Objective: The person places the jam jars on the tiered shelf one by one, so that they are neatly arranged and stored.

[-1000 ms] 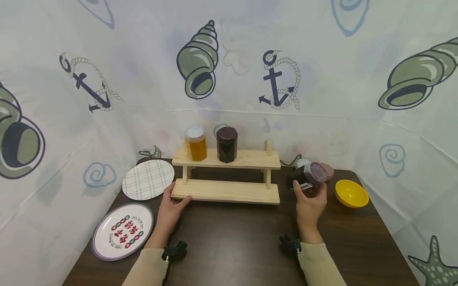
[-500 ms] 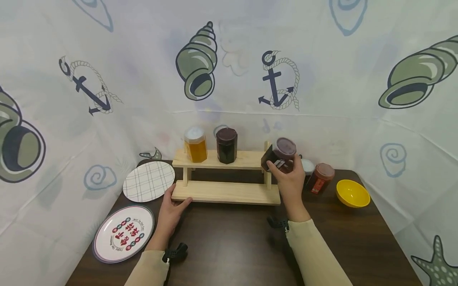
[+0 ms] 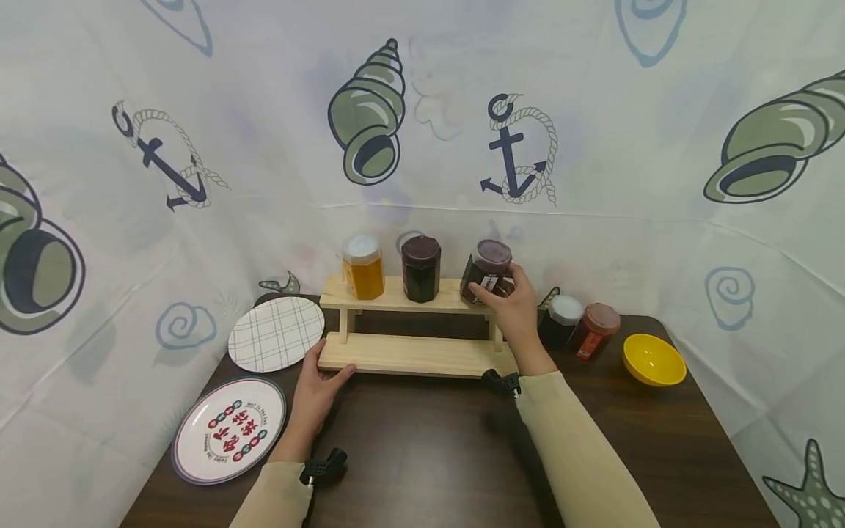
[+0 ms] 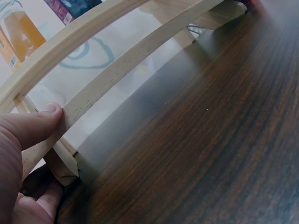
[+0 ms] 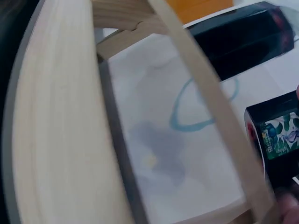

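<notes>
A two-tier wooden shelf (image 3: 416, 352) stands at the back of the table. My left hand (image 3: 315, 385) grips the left end of its lower board, the thumb on the front edge in the left wrist view. My right hand (image 3: 518, 312) holds a dark jar with a purplish lid (image 3: 485, 271) at the right end of the upper board; whether its base touches the wood I cannot tell. To its left on that board stand a dark jar with a maroon lid (image 3: 420, 271) and an amber jar with a white lid (image 3: 363, 268).
Right of the shelf stand a dark jar with a white lid (image 3: 560, 323) and a reddish jar (image 3: 594, 331). A yellow bowl (image 3: 653, 361) sits farther right. At left lie a checked plate (image 3: 277, 334) and a white plate with red print (image 3: 231, 431). A patterned cloth (image 3: 422, 147) hangs behind.
My right hand has carried the purplish-lidded jar leftward from beside the other jars to the right end of the upper board. My left hand stays on the lower board.
</notes>
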`<control>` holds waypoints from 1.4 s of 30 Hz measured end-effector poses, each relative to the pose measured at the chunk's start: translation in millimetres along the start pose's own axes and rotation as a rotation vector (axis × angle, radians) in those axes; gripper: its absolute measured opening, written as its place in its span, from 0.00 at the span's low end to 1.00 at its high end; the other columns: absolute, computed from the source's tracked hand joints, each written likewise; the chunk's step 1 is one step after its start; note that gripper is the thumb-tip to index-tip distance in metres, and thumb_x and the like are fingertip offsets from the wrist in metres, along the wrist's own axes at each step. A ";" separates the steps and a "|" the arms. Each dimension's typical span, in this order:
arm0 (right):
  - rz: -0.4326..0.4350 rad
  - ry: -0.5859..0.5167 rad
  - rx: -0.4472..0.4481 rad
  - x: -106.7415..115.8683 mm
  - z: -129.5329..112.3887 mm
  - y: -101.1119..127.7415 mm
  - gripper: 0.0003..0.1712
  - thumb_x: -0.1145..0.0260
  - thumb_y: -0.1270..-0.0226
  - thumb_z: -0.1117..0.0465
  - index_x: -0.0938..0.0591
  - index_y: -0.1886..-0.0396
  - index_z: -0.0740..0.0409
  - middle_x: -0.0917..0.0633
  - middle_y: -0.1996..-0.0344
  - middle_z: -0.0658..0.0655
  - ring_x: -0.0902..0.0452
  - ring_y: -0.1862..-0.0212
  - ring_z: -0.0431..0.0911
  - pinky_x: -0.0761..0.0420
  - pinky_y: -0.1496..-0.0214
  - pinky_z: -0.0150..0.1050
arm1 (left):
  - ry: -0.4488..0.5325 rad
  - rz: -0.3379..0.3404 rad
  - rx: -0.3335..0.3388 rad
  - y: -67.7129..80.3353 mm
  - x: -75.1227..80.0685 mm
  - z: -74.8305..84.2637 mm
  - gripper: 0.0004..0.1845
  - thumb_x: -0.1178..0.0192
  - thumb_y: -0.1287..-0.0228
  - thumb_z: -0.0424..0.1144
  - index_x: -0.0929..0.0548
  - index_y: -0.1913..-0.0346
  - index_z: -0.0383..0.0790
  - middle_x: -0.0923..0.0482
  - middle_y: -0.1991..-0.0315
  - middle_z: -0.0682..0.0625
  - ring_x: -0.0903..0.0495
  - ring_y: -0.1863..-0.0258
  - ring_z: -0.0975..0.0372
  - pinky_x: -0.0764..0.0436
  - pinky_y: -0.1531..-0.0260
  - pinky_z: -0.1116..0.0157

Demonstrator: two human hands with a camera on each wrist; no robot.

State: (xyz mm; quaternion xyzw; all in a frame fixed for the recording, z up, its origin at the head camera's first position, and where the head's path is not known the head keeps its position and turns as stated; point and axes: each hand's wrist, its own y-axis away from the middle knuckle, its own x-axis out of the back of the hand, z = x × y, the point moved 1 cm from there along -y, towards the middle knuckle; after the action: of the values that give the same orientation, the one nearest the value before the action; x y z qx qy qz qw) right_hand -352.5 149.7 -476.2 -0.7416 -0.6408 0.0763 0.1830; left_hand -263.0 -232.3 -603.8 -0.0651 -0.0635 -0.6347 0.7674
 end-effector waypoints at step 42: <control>-0.134 0.094 -0.205 -2.0 -5.8 -6.7 0.43 0.17 0.33 0.50 0.26 0.23 0.47 0.18 0.29 0.60 0.23 0.24 0.57 0.21 0.23 0.57 | 0.025 -0.020 0.034 -1.4 0.1 1.0 0.55 0.26 0.28 0.36 0.53 0.10 0.43 0.50 0.12 0.36 0.42 0.13 0.46 0.34 0.18 0.47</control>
State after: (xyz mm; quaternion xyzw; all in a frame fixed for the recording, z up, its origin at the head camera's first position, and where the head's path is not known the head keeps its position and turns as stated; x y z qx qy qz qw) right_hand -357.0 147.5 -468.7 -0.7148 -0.6840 -0.0368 0.1410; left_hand -264.4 -232.5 -602.7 -0.0437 -0.0654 -0.6420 0.7626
